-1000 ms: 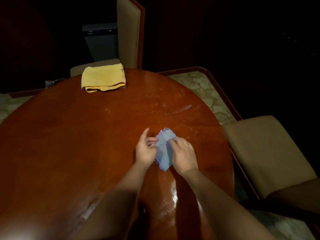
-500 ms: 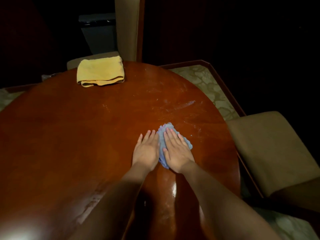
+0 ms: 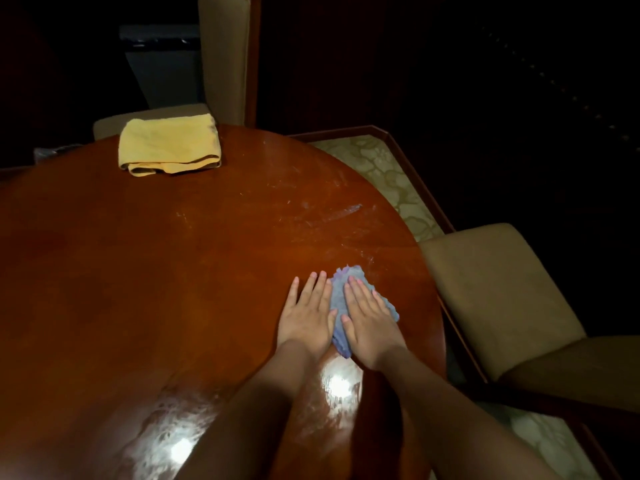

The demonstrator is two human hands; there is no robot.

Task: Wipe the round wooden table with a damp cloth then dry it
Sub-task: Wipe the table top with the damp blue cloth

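Near the right edge of the round wooden table [image 3: 173,271], the right hand [image 3: 369,315] presses flat, fingers straight, on the blue cloth [image 3: 339,299]. Left hand [image 3: 306,315] lies flat beside it, fingers extended, touching the cloth's edge. Yellow towel [image 3: 169,145] sits folded at the far rim.

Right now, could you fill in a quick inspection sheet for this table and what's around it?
Surface: round wooden table, glossy, pale smears near its far right edge.
Job's things: blue cloth flat on the table; folded yellow towel at the far edge.
Clutter: nothing seen.
Hands: left hand flat, partly on the blue cloth; right hand pressing it flat.
Cables: nothing seen.
Surroundings: tan chairs, patterned carpet, dark room.
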